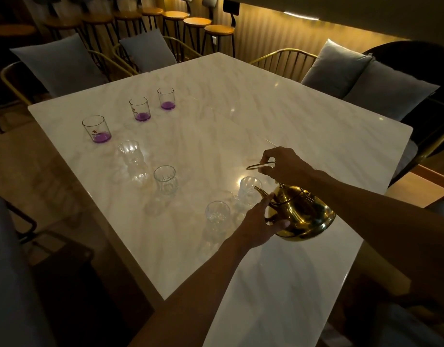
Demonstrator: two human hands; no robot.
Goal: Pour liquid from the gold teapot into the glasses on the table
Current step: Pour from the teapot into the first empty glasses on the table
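Right grip (282, 164) pinches gold teapot (303, 214) handle; left grip (261, 224) cups its body beside 2 glasses (217, 214)

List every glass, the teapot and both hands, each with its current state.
Three straight glasses: upright, purple liquid at the bottom.
Four faceted glasses: upright, look empty.
Gold teapot: off the table, tilted, spout toward the glasses, no stream visible.
Right hand: grips the teapot's handle.
Left hand: supports the teapot near the spout.
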